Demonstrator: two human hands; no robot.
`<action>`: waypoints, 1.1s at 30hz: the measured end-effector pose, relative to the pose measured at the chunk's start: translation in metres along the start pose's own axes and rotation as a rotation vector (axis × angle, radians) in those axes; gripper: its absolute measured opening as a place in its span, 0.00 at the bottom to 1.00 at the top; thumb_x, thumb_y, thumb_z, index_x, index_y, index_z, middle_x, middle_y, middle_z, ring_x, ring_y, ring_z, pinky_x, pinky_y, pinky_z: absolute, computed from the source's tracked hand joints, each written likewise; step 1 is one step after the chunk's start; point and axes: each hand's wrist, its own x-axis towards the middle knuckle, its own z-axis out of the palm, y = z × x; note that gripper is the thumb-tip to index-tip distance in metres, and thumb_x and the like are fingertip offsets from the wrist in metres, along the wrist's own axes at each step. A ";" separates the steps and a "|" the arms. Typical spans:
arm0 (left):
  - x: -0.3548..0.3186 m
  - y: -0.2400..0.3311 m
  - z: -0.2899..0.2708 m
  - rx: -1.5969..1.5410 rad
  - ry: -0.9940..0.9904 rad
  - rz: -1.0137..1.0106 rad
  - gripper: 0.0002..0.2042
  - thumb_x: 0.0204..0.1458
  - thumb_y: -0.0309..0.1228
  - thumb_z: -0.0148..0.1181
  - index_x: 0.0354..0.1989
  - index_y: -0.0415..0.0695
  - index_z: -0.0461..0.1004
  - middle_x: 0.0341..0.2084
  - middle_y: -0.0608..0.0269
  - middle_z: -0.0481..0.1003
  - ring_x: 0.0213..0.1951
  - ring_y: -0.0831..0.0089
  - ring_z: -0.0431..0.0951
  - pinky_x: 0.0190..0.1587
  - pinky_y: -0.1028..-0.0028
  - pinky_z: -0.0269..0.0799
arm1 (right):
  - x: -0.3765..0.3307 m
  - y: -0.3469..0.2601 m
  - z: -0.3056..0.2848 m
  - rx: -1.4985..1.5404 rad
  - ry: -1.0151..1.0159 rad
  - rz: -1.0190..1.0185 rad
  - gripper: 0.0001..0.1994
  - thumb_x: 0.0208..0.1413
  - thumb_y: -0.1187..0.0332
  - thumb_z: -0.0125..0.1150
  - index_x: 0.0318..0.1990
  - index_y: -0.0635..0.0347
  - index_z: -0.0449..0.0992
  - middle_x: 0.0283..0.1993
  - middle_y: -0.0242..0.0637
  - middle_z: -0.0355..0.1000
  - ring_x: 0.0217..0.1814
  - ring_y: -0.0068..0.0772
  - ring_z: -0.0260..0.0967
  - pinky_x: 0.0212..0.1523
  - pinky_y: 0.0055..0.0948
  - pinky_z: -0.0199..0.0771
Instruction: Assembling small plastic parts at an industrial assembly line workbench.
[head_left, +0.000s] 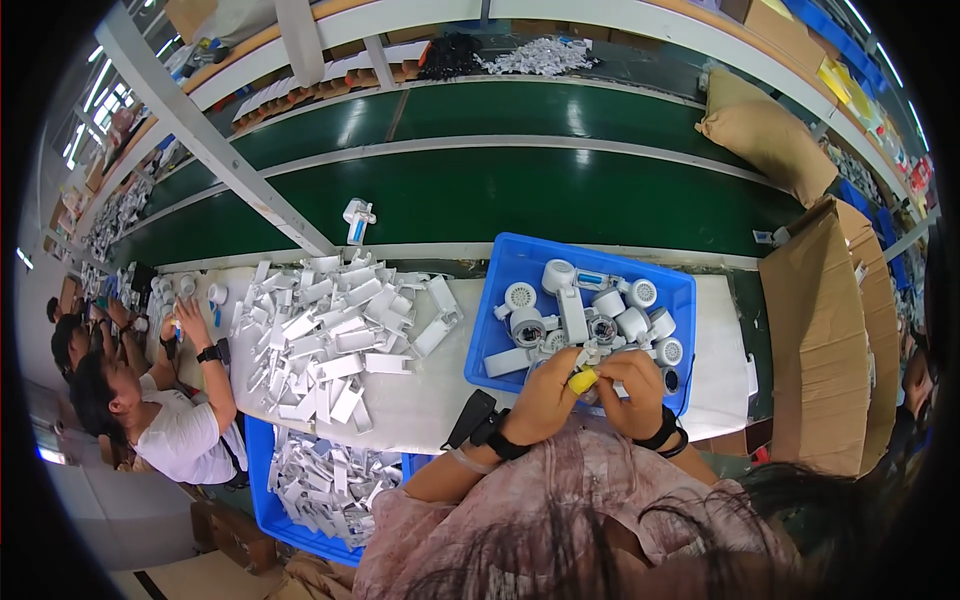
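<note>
My left hand (545,400) and my right hand (635,393) meet over the near edge of a blue bin (481,335). The fingers of my left hand are closed on a small white part (592,354), mostly covered by them. A small yellow piece (582,381) shows at its fingertips; whether it wraps a finger or is held, I cannot tell. My right hand's fingers are pinched close beside it, and what they hold is hidden. In the bin lie several round white housings (520,296) with grilled ends, and a long white cover (572,314).
Left of the bin, white plastic covers (340,320) lie heaped on the pale table (440,395). A second blue bin (265,490) of similar parts stands below. Beyond runs a green conveyor (450,195) carrying one white assembly (358,220). Another person (185,430) works at left; a cardboard box (815,340) stands right.
</note>
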 end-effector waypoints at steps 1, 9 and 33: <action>0.000 -0.001 0.000 0.006 -0.023 -0.019 0.13 0.59 0.29 0.49 0.49 0.37 0.67 0.36 0.52 0.73 0.37 0.62 0.74 0.41 0.69 0.69 | 0.002 -0.002 -0.001 -0.047 -0.025 -0.011 0.12 0.38 0.84 0.64 0.33 0.62 0.75 0.31 0.40 0.71 0.30 0.40 0.68 0.29 0.31 0.67; -0.003 0.008 -0.004 -0.116 -0.084 -0.106 0.12 0.60 0.30 0.48 0.49 0.39 0.66 0.26 0.62 0.70 0.25 0.76 0.70 0.26 0.77 0.65 | 0.000 0.002 -0.001 -0.030 -0.043 -0.071 0.13 0.36 0.84 0.66 0.33 0.62 0.75 0.31 0.39 0.70 0.31 0.40 0.69 0.30 0.31 0.68; 0.000 0.008 -0.006 0.081 0.034 0.074 0.13 0.56 0.30 0.52 0.47 0.36 0.69 0.35 0.50 0.73 0.37 0.57 0.75 0.41 0.67 0.69 | 0.001 0.000 0.004 -0.039 -0.005 -0.053 0.12 0.38 0.84 0.64 0.32 0.62 0.75 0.27 0.40 0.68 0.28 0.39 0.68 0.27 0.31 0.68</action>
